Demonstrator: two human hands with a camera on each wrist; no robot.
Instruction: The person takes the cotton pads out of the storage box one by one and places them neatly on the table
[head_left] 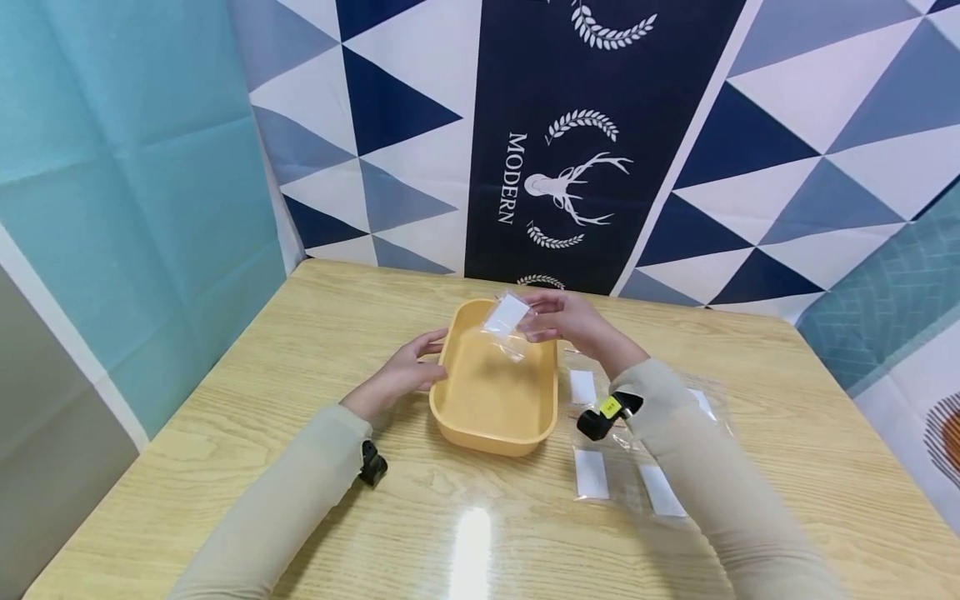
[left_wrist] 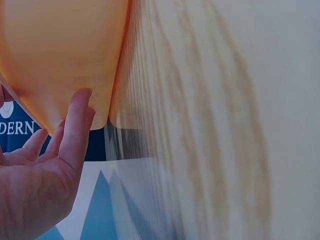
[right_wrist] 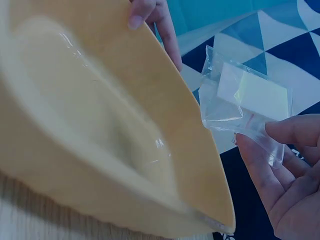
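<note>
A yellow plastic basin (head_left: 491, 392) stands on the wooden table. My left hand (head_left: 405, 367) holds its left side, thumb over the rim and fingers along the outer wall, as the fingers (left_wrist: 75, 125) in the left wrist view show. Over the basin's far right corner, my right hand (head_left: 566, 321) pinches a small clear plastic bag (right_wrist: 212, 105) by one end between thumb and fingers. Inside that bag is a white rectangular block (right_wrist: 255, 92). The basin's inside floor (right_wrist: 75, 105) shows bare in the right wrist view.
Several more clear bags with white pieces (head_left: 591, 475) lie on the table (head_left: 360, 533) right of the basin, partly under the right forearm. A patterned cloth (head_left: 405, 117) hangs behind the table, a teal one (head_left: 135, 167) at the left.
</note>
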